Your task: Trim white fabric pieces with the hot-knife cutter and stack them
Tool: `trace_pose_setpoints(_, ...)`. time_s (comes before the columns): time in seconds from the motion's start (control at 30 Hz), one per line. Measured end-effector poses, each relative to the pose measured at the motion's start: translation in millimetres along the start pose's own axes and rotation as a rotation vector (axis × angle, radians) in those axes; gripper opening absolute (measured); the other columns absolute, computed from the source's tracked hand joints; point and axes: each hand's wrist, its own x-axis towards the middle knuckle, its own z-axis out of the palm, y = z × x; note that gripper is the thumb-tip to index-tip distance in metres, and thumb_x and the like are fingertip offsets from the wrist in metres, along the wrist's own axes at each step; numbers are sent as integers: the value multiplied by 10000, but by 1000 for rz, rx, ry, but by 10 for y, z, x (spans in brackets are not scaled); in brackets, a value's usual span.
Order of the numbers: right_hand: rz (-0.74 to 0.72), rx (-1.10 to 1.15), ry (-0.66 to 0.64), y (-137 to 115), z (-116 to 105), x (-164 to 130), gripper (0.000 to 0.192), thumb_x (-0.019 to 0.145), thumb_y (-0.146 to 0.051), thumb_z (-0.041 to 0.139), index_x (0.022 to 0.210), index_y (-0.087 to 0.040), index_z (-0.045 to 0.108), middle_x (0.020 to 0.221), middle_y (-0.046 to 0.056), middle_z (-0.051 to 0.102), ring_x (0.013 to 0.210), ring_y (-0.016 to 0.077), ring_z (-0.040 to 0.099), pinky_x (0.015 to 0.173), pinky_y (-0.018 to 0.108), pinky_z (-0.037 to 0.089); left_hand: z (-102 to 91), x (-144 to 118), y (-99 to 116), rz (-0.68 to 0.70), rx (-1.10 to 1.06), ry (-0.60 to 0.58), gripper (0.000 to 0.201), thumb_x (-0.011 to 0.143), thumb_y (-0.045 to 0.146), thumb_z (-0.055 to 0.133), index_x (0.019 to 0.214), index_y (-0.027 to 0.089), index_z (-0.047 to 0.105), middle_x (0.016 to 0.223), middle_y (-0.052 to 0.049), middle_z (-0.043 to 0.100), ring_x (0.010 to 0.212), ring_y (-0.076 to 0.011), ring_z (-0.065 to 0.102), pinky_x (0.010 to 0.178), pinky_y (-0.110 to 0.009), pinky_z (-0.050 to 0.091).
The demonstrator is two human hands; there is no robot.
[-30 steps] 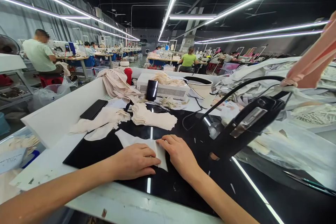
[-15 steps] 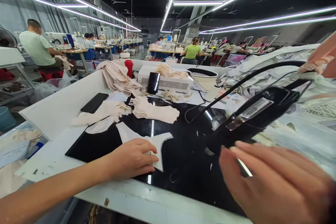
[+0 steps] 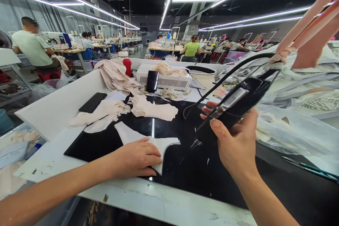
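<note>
Cream fabric, a flat cut piece with a curved notch [image 3: 148, 141], lies on the glossy black work surface [image 3: 185, 169] near the front edge of the bench, and the left hand [image 3: 135, 157] presses flat on its near end, fingers spread, gripping nothing. The right hand [image 3: 235, 141] has its grip closed around the black hand-held tool with a metal plate on its side [image 3: 233, 107], holding it tilted above the surface, well to the right of the piece; its black cable [image 3: 238, 70] arcs up and away behind.

To do this well, I judge the left hand should keep the piece pinned flat with its fingers clear of the edge the tool would meet, and the tool should come down slowly, with its cable kept off the stacked cream pieces [image 3: 153, 109] lying toward the bench's back edge.

A black phone [image 3: 92, 102] lies by the left edge. No brand, label or writing is legible anywhere; the tool's plate is too blurred to read.
</note>
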Motion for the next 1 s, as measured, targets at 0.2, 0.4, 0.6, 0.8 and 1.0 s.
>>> trace_pose_setpoints(0.2,-57,113,20,-75,169,64,431,780,-397,965,1018,-283,625,942,20,774,640,195,727,553,357,659,22,105,42,158,159,33,103,1039,233,762,976,168,713,1042,-58,788,993,-219,737,1000,-326,578)
trace_pose_setpoints(0.4,-28,195,-81,-262,203,-122,431,822,-410,935,1065,-284,602,954,-15,751,650,173,709,524,330,660,91,122,99,140,116,73,252,1103,153,584,879,178,695,935,-49,780,869,-188,724,873,-291,580)
trace_pose_setpoints(0.6,37,435,-154,-422,363,-516,401,903,-506,873,1138,-302,620,774,-66,681,538,146,636,467,285,587,65,92,184,-145,-276,151,109,1007,109,703,930,176,742,1017,-52,793,948,-187,742,886,-253,578)
trace_pose_setpoints(0.8,71,551,-136,-457,557,-736,588,886,-533,880,1335,-340,555,786,-59,666,510,159,603,423,303,572,57,91,206,-223,-394,164,114,989,106,707,923,186,755,1037,-55,795,978,-196,745,926,-275,584)
trace_pose_setpoints(1.0,58,528,-107,-407,626,-775,554,905,-521,871,1327,-324,571,805,-49,672,535,149,613,470,295,584,67,90,200,-240,-418,138,110,987,105,712,927,187,754,1067,-54,793,993,-198,747,948,-290,591)
